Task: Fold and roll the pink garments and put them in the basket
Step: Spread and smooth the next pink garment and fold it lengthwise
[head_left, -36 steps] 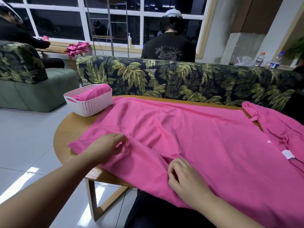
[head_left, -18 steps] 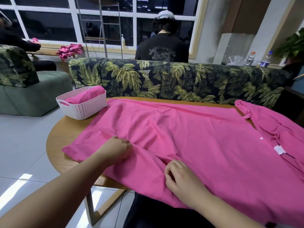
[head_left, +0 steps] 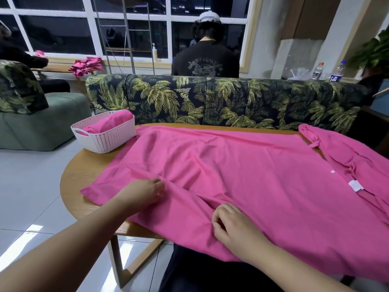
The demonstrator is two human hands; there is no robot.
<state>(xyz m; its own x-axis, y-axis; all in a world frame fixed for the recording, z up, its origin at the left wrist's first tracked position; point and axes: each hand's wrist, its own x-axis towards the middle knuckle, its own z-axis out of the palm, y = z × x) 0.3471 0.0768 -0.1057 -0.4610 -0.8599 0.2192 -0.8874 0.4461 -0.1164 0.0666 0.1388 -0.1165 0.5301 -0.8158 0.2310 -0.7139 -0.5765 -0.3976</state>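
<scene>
A large pink garment (head_left: pixel 252 175) lies spread over the round wooden table (head_left: pixel 84 169), its collar, button and white label at the right. My left hand (head_left: pixel 145 192) pinches a raised ridge of the fabric near the hem on the left. My right hand (head_left: pixel 233 224) grips the same fold at the near edge, fingers curled into the cloth. A white woven basket (head_left: pixel 105 138) stands at the table's far left, and a rolled pink garment (head_left: pixel 113 123) lies inside it.
A palm-print sofa (head_left: pixel 210 100) backs the table, with a person in a black shirt (head_left: pixel 206 60) seated beyond it. A green seat (head_left: pixel 42 121) stands at left. More pink garments (head_left: pixel 86 65) are piled on a bench by the window. White tiled floor lies to the left.
Both hands have stayed on the fold near the hem. The ridge between them has gathered a little more. My head has shifted, so the table sits slightly differently in view.
</scene>
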